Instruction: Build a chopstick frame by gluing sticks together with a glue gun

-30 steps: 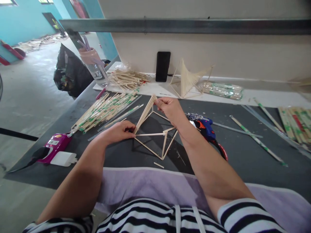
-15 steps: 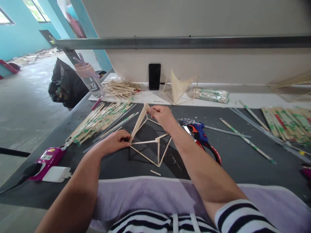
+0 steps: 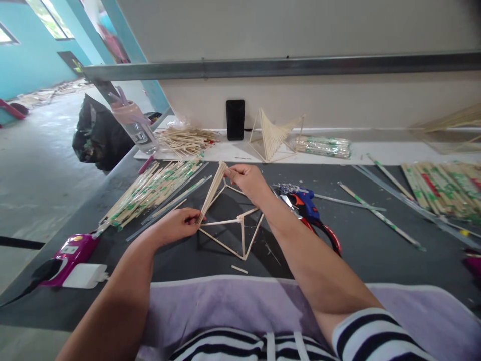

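Note:
A frame of thin wooden sticks [image 3: 221,244] stands on the dark table in front of me, with a fan of sticks [image 3: 212,193] slanting up along its left side. My left hand [image 3: 179,223] pinches the lower end of that fan at the frame's left corner. At the upper end, my right hand [image 3: 246,179] holds the stick tips between thumb and fingers. A short cut stick [image 3: 239,269] lies near the frame's front corner. Right of the frame are a blue glue gun [image 3: 306,202] and red-handled scissors [image 3: 330,235], partly behind my right forearm.
Wrapped chopsticks [image 3: 150,193] lie at left, more wrapped chopsticks [image 3: 438,188] at right. A finished stick model [image 3: 276,135], a phone [image 3: 235,120] and a loose stick pile [image 3: 186,140] line the back. A bottle [image 3: 135,128] and a purple power strip [image 3: 73,258] stand at left.
The whole view has shifted slightly. Both hands keep their grip on the two ends of the stick fan, with hardly any movement.

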Tool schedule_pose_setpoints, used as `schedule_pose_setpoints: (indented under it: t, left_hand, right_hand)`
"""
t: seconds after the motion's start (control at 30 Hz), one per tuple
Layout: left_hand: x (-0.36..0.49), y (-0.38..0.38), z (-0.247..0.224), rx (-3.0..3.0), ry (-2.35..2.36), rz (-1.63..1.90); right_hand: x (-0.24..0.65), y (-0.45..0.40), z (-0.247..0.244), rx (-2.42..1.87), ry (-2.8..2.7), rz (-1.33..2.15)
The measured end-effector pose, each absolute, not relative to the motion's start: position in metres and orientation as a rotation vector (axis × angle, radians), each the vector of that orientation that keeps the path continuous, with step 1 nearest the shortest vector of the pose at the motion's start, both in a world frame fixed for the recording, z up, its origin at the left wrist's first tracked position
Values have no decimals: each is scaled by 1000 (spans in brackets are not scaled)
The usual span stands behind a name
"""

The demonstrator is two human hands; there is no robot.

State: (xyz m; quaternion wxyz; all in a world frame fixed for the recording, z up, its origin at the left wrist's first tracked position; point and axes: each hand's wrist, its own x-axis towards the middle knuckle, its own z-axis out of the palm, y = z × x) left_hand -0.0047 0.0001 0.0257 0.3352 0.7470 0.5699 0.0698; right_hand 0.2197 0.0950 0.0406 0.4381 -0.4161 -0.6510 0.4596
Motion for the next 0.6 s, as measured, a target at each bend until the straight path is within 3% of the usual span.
schedule_pose_setpoints:
  t: [0.6]
  left_hand:
    - [-5,-4,28,1899,1453,204]
  right_hand:
    - [221,93,44,-1049,-1613,1140]
